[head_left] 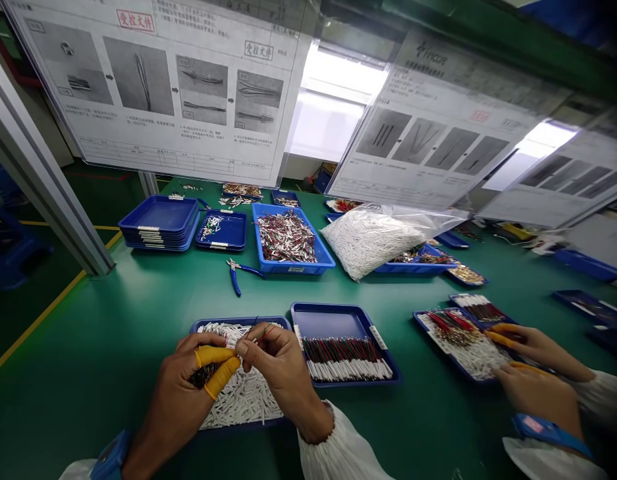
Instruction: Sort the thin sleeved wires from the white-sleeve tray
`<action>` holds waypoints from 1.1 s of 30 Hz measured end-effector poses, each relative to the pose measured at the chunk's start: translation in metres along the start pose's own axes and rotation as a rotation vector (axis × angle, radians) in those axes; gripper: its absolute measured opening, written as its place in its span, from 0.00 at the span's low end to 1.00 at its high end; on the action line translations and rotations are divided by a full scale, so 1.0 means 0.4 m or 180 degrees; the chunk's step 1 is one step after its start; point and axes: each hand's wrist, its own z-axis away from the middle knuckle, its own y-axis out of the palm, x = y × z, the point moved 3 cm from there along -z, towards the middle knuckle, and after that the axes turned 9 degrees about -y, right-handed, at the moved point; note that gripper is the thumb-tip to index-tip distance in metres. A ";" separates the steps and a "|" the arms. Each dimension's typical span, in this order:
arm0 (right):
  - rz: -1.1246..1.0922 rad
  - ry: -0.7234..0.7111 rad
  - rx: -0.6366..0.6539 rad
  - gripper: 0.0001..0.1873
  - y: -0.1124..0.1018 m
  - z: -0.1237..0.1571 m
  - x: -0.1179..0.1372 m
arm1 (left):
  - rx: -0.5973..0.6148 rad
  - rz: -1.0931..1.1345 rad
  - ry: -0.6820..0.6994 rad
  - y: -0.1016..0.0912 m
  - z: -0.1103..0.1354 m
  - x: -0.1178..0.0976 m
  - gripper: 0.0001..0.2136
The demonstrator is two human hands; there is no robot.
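Green-topped workbench (113, 333) spreads beneath hanging instruction sheets (178, 87) printed with photos of wires. Farther off sit a stack of blue trays (158, 223), a deep blue tray (293, 267) heaped with red and silver wire pieces, blue-handled pliers (234, 275) and a clear bag of white sleeves (368, 241). Nearer, a shallow blue tray (241, 323) holds loose white pieces (243, 393), and just right of it a second tray (328, 320) holds aligned red-and-green wires (343, 360). Above the shallow tray the hands are close together: the left hand (188, 387), wearing yellow finger cots (216, 367), grips a dark wire bundle (203, 375), and the right hand (278, 367) pinches a thin wire (256, 331). At right, a co-worker's hands (538, 377) are beside another tray (428, 327).
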 end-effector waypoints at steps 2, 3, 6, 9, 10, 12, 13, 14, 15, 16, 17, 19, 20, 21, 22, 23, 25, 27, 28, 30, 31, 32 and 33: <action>0.0014 -0.0010 0.0023 0.14 0.002 0.000 0.001 | -0.0008 -0.0032 -0.0008 0.000 0.001 -0.004 0.04; 0.0007 -0.0018 0.0044 0.14 0.003 0.000 0.003 | -0.0013 -0.0050 -0.0040 -0.002 0.000 -0.006 0.04; -0.0020 -0.0061 0.0054 0.14 0.006 -0.001 0.012 | -0.0001 -0.0045 -0.0223 -0.006 -0.001 -0.007 0.04; 0.0037 -0.0128 -0.0014 0.13 0.005 0.000 0.018 | -0.0016 0.0030 -0.0349 -0.010 -0.003 -0.005 0.05; 0.0061 -0.0152 -0.0027 0.13 0.004 0.000 0.019 | -0.0025 0.0046 -0.0355 -0.010 -0.003 -0.004 0.04; 0.0109 -0.0192 -0.0047 0.12 0.003 0.000 0.018 | -0.0041 0.0060 -0.0341 -0.010 -0.002 -0.003 0.04; 0.0141 -0.0199 -0.0052 0.12 0.003 0.000 0.018 | -0.0041 0.0062 -0.0335 -0.009 -0.002 -0.002 0.04; 0.0174 -0.0200 -0.0060 0.12 0.003 0.000 0.017 | -0.0043 0.0067 -0.0341 -0.009 -0.001 -0.002 0.04; 0.0201 -0.0200 -0.0075 0.11 0.003 0.000 0.016 | -0.0040 0.0076 -0.0357 -0.008 -0.001 -0.002 0.04; 0.0217 -0.0199 -0.0097 0.12 0.003 0.000 0.015 | -0.0030 0.0092 -0.0376 -0.008 -0.001 -0.003 0.04; 0.0223 -0.0194 -0.0115 0.12 0.003 -0.001 0.014 | -0.0019 0.0110 -0.0393 -0.008 0.000 -0.004 0.04; 0.0213 -0.0175 -0.0132 0.11 0.004 -0.001 0.013 | -0.0009 0.0149 -0.0413 -0.009 0.000 -0.007 0.04; 0.0202 -0.0161 -0.0129 0.11 0.004 -0.001 0.012 | -0.0010 0.0162 -0.0410 -0.010 0.000 -0.009 0.04; 0.0192 -0.0145 -0.0123 0.11 0.005 -0.001 0.011 | -0.0009 0.0165 -0.0398 -0.011 0.000 -0.011 0.04; 0.0186 -0.0135 -0.0120 0.11 0.005 -0.001 0.011 | -0.0017 0.0163 -0.0382 -0.012 0.000 -0.013 0.04; 0.0185 -0.0128 -0.0117 0.11 0.005 -0.001 0.011 | -0.0026 0.0156 -0.0365 -0.013 0.000 -0.014 0.04; 0.0205 -0.0119 -0.0119 0.12 0.004 -0.001 0.011 | -0.0031 0.0132 -0.0336 -0.014 -0.001 -0.015 0.05; 0.0232 -0.0120 -0.0132 0.12 0.002 -0.001 0.011 | -0.0005 0.0090 -0.0319 -0.013 -0.002 -0.013 0.05; 0.0251 -0.0128 -0.0148 0.12 0.001 -0.001 0.012 | 0.0006 0.0053 -0.0304 -0.012 -0.002 -0.010 0.05; 0.0301 -0.0157 -0.0212 0.13 0.000 -0.001 0.014 | -0.0005 -0.0075 -0.0252 -0.011 -0.003 -0.004 0.06; 0.0325 -0.0179 -0.0250 0.13 -0.001 -0.001 0.015 | -0.0049 -0.0159 -0.0201 -0.011 -0.004 -0.002 0.06; 0.0347 -0.0202 -0.0281 0.13 0.000 -0.001 0.016 | -0.0117 -0.0246 -0.0132 -0.012 -0.004 0.000 0.07; 0.0359 -0.0220 -0.0296 0.13 0.001 -0.001 0.016 | -0.0197 -0.0327 -0.0040 -0.013 -0.004 0.000 0.08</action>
